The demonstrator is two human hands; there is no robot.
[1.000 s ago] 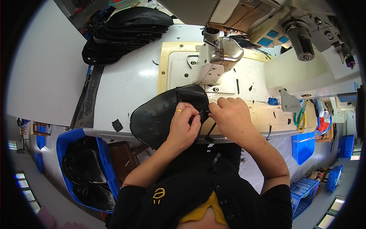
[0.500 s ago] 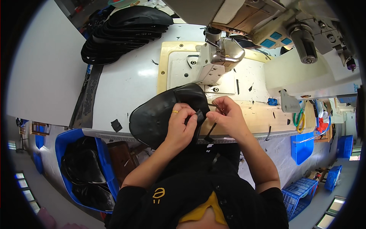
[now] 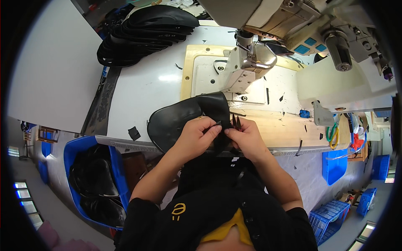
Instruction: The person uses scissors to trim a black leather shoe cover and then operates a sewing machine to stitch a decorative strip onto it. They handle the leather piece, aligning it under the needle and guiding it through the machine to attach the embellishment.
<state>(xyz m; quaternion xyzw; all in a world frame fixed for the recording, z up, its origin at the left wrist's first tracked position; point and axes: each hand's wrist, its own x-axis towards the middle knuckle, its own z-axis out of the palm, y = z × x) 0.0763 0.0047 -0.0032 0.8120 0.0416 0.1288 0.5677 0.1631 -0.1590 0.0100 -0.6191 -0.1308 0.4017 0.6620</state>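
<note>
The black piece (image 3: 178, 119) lies at the near edge of the counter (image 3: 138, 96), just in front of the person, its far end close to the foot of the sewing machine (image 3: 256, 60). Its long axis slants from the near left to the far right, so its broad rounded end is left of both hands and its narrower end reaches beyond them. The left hand (image 3: 196, 134) is nearer to its bulk and overlaps its near side, thumb and forefinger pinched together on its edge. The right hand (image 3: 247, 137) is just beside the right edge, fingers curled round dark snips (image 3: 235, 124) whose points stick up, slightly parted; whether its thumb and forefinger also grip the edge, I cannot tell. The fingertips of the two hands nearly meet, with that edge between them. A dark scrap (image 3: 134, 133) lies on the counter, left of the piece.
</note>
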